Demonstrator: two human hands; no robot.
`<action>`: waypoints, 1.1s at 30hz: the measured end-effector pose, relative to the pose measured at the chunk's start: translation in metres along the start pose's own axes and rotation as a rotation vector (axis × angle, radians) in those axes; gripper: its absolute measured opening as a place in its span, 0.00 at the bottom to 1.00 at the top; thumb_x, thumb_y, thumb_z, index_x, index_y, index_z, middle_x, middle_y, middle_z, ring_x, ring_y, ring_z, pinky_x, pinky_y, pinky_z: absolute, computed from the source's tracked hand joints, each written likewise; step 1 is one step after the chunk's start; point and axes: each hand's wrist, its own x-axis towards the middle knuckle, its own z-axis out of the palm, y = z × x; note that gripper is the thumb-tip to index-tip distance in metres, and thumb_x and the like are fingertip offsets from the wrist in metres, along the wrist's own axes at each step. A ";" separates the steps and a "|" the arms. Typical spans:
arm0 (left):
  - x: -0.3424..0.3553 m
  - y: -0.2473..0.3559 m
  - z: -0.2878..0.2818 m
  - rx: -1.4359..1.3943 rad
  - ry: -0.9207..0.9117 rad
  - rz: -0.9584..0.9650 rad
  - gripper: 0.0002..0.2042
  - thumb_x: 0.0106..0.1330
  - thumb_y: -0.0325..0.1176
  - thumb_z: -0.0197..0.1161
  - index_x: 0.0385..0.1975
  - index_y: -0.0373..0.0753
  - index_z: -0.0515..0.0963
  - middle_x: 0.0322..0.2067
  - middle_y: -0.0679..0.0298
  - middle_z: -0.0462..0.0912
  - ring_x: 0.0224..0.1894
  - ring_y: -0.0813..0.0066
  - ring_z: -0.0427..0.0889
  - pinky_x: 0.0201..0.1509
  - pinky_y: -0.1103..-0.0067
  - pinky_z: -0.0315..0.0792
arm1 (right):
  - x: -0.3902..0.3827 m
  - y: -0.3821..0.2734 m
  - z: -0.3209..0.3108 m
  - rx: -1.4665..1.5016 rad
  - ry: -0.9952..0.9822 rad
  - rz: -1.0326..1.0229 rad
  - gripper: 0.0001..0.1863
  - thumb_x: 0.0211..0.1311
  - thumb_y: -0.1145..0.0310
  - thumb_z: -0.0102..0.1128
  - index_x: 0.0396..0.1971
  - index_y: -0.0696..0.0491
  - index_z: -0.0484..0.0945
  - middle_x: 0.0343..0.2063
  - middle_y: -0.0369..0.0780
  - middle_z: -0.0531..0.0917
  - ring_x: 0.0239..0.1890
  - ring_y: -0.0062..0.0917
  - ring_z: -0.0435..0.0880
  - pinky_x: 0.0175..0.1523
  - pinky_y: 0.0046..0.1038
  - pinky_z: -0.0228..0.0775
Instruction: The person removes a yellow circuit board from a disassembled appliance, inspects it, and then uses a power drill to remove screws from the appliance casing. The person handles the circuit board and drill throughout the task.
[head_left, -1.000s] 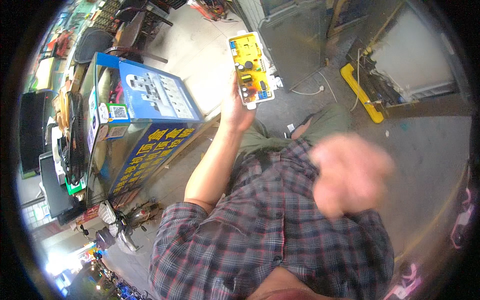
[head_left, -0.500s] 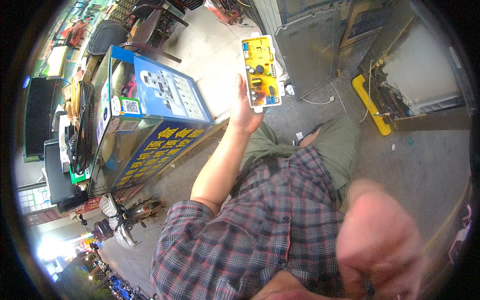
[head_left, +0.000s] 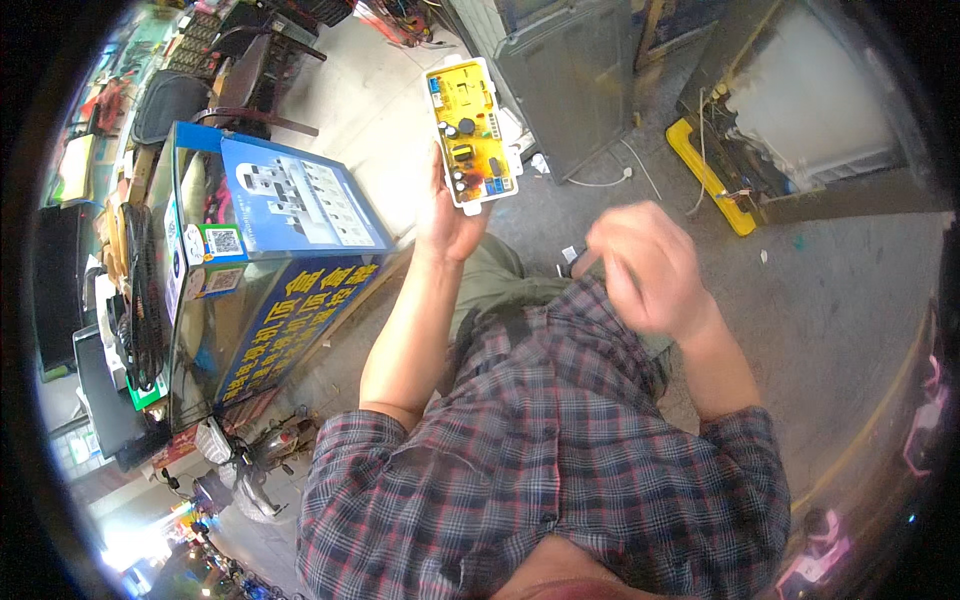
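Right hand (head_left: 648, 268) nearer circuit board (head_left: 470, 125)

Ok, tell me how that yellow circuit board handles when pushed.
The yellow circuit board is probably stiff, seated in its white tray. It is likely light, since the left hand alone holds it up. Its raised components look fragile if knocked.

open air lay between the right hand (head_left: 645, 265) and the circuit board (head_left: 466, 130), a display case (head_left: 290, 320) blocked the left, a grey panel (head_left: 565, 95) and yellow bar (head_left: 710, 180) stood beyond
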 end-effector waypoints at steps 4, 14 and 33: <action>-0.001 -0.002 0.007 0.014 0.057 -0.008 0.24 0.82 0.52 0.48 0.68 0.45 0.72 0.64 0.61 0.79 0.63 0.64 0.79 0.68 0.62 0.72 | -0.086 0.096 0.031 -0.281 -0.544 0.517 0.16 0.68 0.63 0.62 0.51 0.55 0.81 0.50 0.45 0.83 0.59 0.42 0.79 0.69 0.44 0.67; 0.004 -0.007 -0.016 -0.063 0.123 -0.093 0.29 0.79 0.54 0.53 0.70 0.42 0.71 0.66 0.55 0.78 0.66 0.50 0.76 0.71 0.53 0.70 | -0.162 0.150 0.051 -0.513 -0.542 0.590 0.16 0.65 0.59 0.64 0.47 0.53 0.87 0.56 0.42 0.83 0.68 0.38 0.73 0.78 0.47 0.52; -0.005 -0.004 -0.003 -0.052 0.145 -0.123 0.30 0.78 0.57 0.53 0.69 0.39 0.71 0.64 0.52 0.78 0.63 0.52 0.79 0.69 0.54 0.72 | -0.150 0.148 0.051 -0.432 -0.719 0.409 0.17 0.71 0.56 0.57 0.36 0.54 0.86 0.35 0.44 0.87 0.48 0.40 0.83 0.60 0.42 0.68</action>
